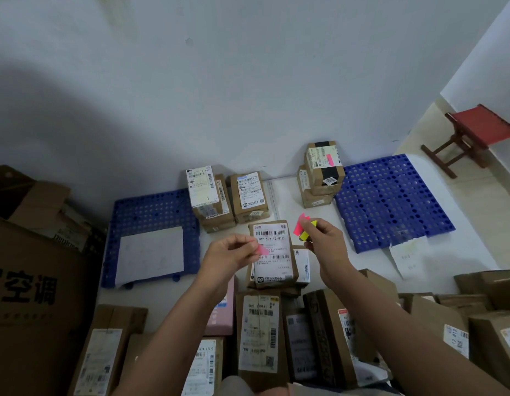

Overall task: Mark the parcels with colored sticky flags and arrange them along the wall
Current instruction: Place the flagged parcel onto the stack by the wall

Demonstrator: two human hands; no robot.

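My left hand (234, 254) pinches a single pink sticky flag (261, 250) over the left edge of a brown parcel (273, 252) with a white shipping label, which lies on top of a small stack on the floor. My right hand (323, 238) holds a pad of sticky flags (303, 230), pink and yellow, just to the right of that parcel. Two parcel stacks (219, 198) stand against the wall. A third stack (319, 172) further right carries a pink flag on its top label.
Two blue perforated mats (391, 198) lie on the floor by the wall, the left one (151, 212) under a white sheet. Several unsorted parcels (259, 332) crowd the foreground. A large carton (31, 281) stands at left, a red stool (476, 132) at far right.
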